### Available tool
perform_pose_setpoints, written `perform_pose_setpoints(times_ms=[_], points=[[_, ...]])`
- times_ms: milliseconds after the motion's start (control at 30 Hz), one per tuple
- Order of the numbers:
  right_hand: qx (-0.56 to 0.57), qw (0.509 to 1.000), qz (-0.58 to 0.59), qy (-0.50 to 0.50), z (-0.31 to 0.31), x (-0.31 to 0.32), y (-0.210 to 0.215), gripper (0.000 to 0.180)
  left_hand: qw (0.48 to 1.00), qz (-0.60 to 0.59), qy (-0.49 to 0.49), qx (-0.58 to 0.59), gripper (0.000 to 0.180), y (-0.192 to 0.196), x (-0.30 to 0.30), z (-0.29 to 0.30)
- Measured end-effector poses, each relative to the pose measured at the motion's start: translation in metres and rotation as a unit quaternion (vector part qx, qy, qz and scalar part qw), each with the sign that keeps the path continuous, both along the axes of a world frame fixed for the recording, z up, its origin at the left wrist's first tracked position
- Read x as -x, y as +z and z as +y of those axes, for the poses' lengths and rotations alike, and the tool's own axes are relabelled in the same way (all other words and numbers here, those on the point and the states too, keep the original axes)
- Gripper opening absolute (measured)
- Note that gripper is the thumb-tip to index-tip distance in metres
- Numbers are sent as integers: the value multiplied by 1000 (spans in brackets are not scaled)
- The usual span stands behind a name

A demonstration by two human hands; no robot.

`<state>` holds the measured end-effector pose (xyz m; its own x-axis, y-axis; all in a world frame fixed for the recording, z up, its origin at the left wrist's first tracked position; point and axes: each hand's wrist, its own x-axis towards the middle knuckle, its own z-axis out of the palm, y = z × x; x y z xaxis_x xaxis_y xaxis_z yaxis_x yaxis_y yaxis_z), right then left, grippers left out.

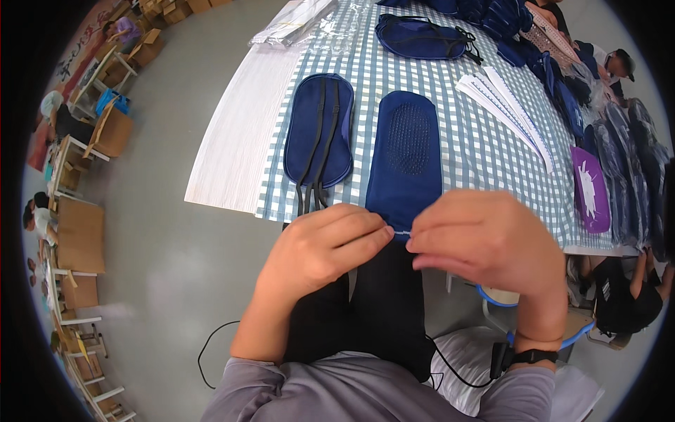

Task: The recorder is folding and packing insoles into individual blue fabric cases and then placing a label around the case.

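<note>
A flat navy sock (404, 179) with a patch of small raised dots lies on the checked tablecloth, its near end reaching over the table's edge. My left hand (327, 246) pinches the left side of that near end between thumb and fingers. On its right side, my right hand (478, 235) grips the same edge, where a short pale line shows between the fingertips. Left of the sock is a navy eye mask (299, 126), black straps running down over it and hanging past the edge near my left hand.
Another navy eye mask (415, 39) lies at the far side. Several white measuring strips (510, 112) fan out to the right, near a purple package (590, 190) and bagged dark items (619, 169). A clear plastic bag (337, 28) rests at the back. People and cardboard boxes (81, 232) line the left.
</note>
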<state>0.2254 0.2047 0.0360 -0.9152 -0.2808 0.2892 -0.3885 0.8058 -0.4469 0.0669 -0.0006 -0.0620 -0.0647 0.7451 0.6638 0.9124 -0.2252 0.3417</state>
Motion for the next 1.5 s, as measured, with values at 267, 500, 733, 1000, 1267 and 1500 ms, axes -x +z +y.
perform_pose_setpoints(times_ms=[267,500,733,1000,1267,1500], points=[[9,989,95,-113,-5,-22,-54,23,1000,-30,8,0,26,3,0,4],[-19,979,144,-145,-14,-22,-64,25,999,-38,-4,-13,27,-2,1,4],[-64,979,138,-135,-16,-27,-65,23,1000,-4,-26,-13,26,1,0,3],[-99,974,128,-159,-24,-28,-61,17,999,33,-30,1,21,6,0,5],[-82,986,73,-128,-14,-19,-48,11,995,20,-67,70,17,23,16,4],[-43,992,26,-117,-2,-18,-43,11,989,-9,-99,111,14,31,23,15]])
